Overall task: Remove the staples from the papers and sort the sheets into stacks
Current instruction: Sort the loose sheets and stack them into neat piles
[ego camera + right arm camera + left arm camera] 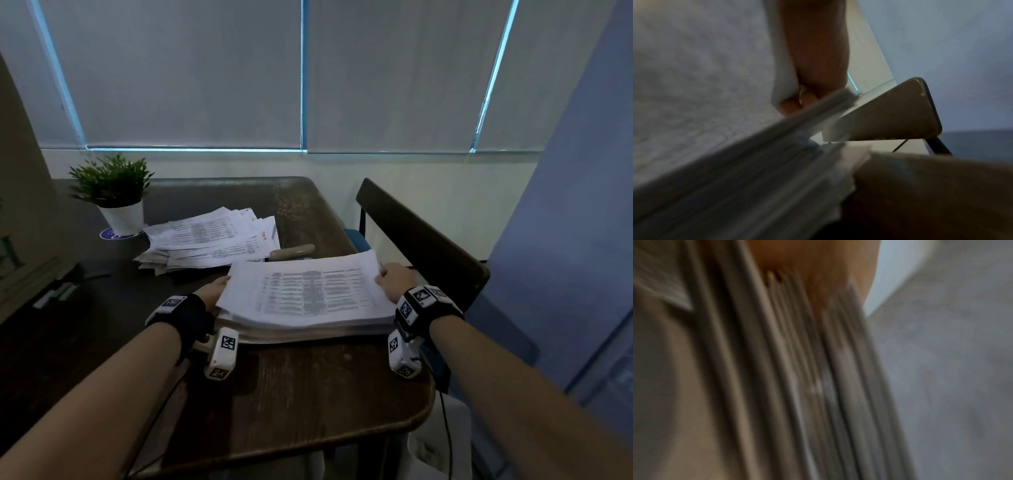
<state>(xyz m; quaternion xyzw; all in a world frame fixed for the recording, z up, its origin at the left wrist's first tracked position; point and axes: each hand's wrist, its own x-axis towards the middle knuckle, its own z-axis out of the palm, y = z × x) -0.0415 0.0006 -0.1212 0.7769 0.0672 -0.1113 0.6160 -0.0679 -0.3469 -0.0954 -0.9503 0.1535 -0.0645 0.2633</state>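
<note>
A thick stack of printed sheets lies across the middle of the dark wooden table. Its upper bundle is bowed up a little from the sheets below. My left hand grips the bundle's left edge. In the blurred left wrist view, skin of the left hand shows behind the sheet edges. My right hand pinches the right edge. In the right wrist view the right hand has its thumb on top of the sheets, with fingertips underneath.
A loose, fanned pile of papers lies at the back left. A tan oblong tool sits just behind the stack. A potted plant stands at the far left corner. A dark chair back is close beside the table's right edge.
</note>
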